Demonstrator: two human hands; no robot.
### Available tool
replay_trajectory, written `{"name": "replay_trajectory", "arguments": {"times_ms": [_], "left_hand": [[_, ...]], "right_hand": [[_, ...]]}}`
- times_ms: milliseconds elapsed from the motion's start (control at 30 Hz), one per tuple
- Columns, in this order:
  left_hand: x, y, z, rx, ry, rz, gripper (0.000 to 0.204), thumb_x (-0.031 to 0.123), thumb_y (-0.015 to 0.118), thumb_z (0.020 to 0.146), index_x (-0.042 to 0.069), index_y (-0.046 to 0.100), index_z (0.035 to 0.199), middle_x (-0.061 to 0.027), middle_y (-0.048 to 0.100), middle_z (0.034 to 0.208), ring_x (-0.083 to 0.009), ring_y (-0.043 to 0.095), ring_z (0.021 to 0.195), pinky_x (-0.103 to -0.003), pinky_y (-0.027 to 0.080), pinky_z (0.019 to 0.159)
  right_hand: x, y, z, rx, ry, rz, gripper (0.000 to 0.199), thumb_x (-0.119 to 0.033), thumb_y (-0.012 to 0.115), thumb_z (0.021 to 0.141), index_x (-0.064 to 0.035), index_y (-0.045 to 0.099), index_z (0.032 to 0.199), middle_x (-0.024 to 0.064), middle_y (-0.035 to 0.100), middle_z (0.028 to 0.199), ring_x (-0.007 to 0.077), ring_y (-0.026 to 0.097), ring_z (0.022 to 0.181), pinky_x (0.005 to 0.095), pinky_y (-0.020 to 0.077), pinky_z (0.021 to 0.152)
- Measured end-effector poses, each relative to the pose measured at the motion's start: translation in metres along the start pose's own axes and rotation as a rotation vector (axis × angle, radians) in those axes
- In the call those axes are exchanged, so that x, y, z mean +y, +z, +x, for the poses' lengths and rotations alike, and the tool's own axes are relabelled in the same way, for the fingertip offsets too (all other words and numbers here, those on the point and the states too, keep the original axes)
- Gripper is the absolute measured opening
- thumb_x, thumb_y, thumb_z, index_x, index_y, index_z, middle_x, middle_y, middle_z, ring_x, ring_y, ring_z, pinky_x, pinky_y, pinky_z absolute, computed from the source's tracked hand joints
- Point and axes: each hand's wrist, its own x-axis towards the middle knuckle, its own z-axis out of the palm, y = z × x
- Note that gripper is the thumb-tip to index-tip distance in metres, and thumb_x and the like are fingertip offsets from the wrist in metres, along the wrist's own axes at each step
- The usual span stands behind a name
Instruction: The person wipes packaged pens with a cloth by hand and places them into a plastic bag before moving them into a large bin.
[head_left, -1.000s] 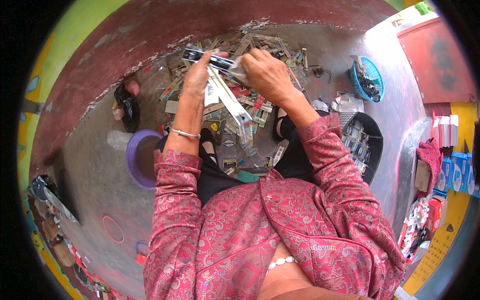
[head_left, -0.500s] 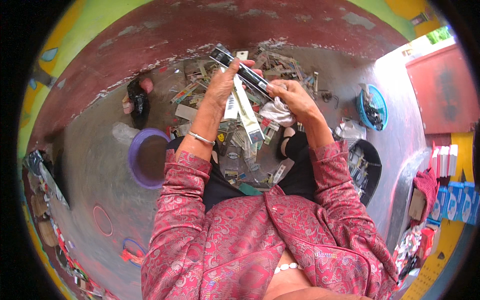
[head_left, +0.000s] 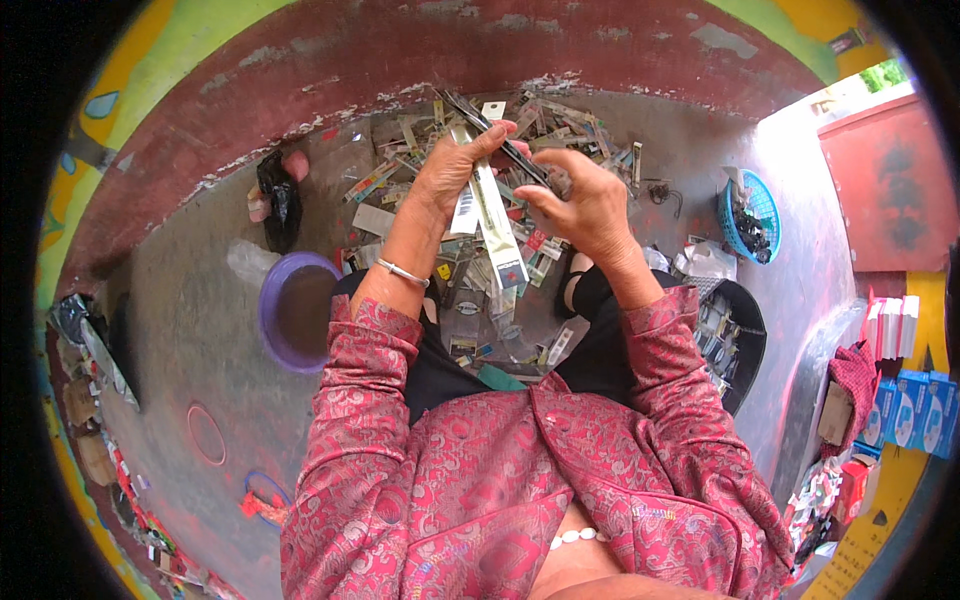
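Observation:
My left hand point(head_left: 465, 160) is closed around several long narrow packets above the scattered pile. One is a dark packet point(head_left: 470, 112), tilted nearly edge-on, slanting from upper left toward my right hand. Beneath it hangs a white packet point(head_left: 502, 245) with a dark lower end, its see-through front facing up. My right hand point(head_left: 590, 205) is at the lower end of the dark packet, thumb and forefinger spread apart. Its other fingers are partly hidden. Below both hands, flat packets and cards point(head_left: 460, 305) cover the floor between my legs.
A purple basin point(head_left: 268, 325) stands left of my legs. To the right are a black tub point(head_left: 752, 345) of packets and a blue basket point(head_left: 768, 205) with dark contents. A black bag point(head_left: 282, 205) lies at the far left, before the red wall point(head_left: 420, 50).
My right hand's thumb and forefinger have come off the dark packet and spread. The white cloth under that hand is out of sight. The dark packet has turned edge-on.

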Motion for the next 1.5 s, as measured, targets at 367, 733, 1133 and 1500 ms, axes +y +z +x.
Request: {"name": "replay_trajectory", "arguments": {"times_ms": [367,733,1133,1500], "left_hand": [[-0.005,-0.019,0.008,-0.055,0.002,0.044,0.029,0.009,0.061,0.078,0.001,0.052,0.104,-0.0043,0.06,0.077,-0.0089,0.058,0.056,-0.017,0.046,0.042],[0.003,-0.004,0.001,-0.4,-0.043,-0.102,0.051,0.009,0.052,0.082,-0.006,0.033,0.127,-0.0233,0.048,0.119,-0.0141,0.06,0.082,-0.013,0.046,0.051],[-0.02,-0.005,0.011,-0.017,0.011,0.114,0.023,0.013,0.06,0.081,0.0,0.054,0.099,-0.0133,0.063,0.085,-0.019,0.064,0.073,-0.029,0.056,0.057],[-0.016,0.002,0.01,0.07,0.083,0.216,0.01,0.014,0.061,0.08,0.005,0.06,0.084,0.0002,0.06,0.074,-0.008,0.055,0.061,-0.023,0.046,0.056]], "right_hand": [[0.023,-0.009,0.001,-0.398,0.67,0.726,0.033,-0.026,0.059,0.079,0.0046,0.062,0.092,0.0063,0.062,0.077,0.0107,0.054,0.069,0.0262,0.0439,0.064],[0.035,-0.016,0.001,-0.534,0.612,0.845,0.025,-0.021,0.055,0.084,0.0036,0.061,0.084,0.0002,0.058,0.073,0.0063,0.049,0.066,0.0213,0.04,0.06],[0.039,-0.018,0.01,-0.194,0.548,0.173,0.032,-0.03,0.056,0.081,0.0004,0.063,0.084,0.0113,0.063,0.072,0.0181,0.06,0.069,0.0293,0.0453,0.063],[0.019,-0.035,0.04,-0.001,0.099,0.035,0.017,-0.022,0.061,0.079,-0.0052,0.061,0.08,0.0126,0.062,0.069,0.0226,0.062,0.062,0.0309,0.0473,0.058]]}}
